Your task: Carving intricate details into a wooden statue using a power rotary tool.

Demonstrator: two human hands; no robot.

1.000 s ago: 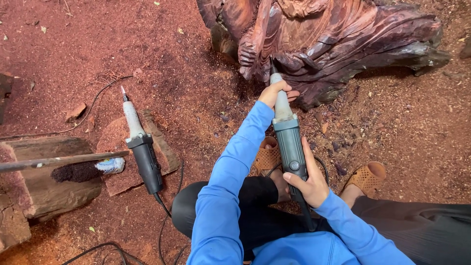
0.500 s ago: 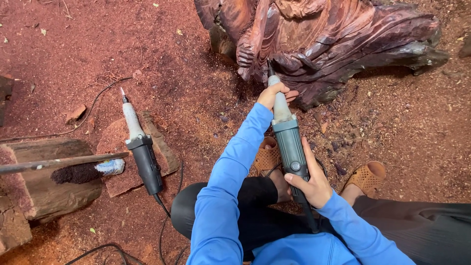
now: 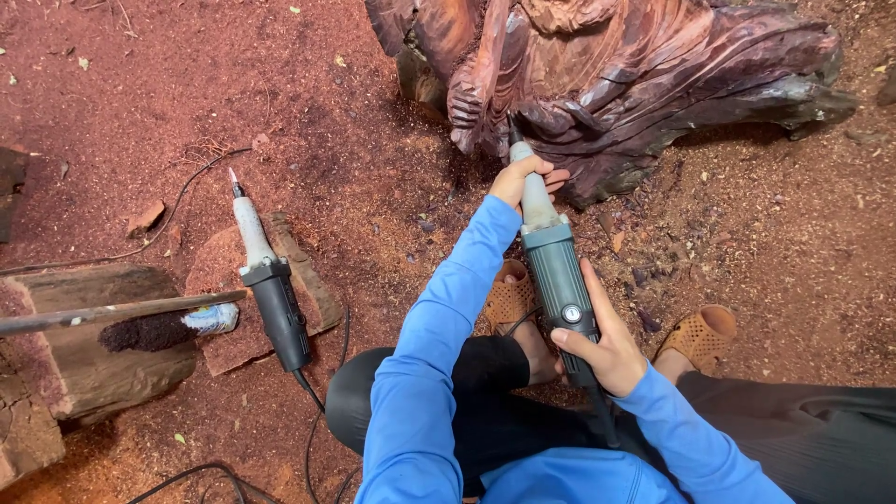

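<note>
Nearest the camera, blue sleeves and dark trousers fill the lower edge, and the right hand is wrapped shut round the dark green rear body of a long grinder, thumb lying over its top beside a small round dial. Just beyond, the left hand is curled round the tool's pale grey neck, fingers closed on it close to the tip. That tip sits far of the hands, against the lower folds of a large dark carved wood figure lying on the red, sawdust-covered ground. Two tan perforated sandals show beneath the tool, one partly hidden under it. By its look the grinder is stiff, hard-cased and fairly heavy, long enough to want both hands: one at the thick rear body for weight, one at the slim neck for steering, clear of the bit. The dust may make its casing slippery. To the left, well apart, a second grinder rests on a flat wooden slab, its cord trailing toward the near edge. Farther left a brush lies across a wood block.
</note>
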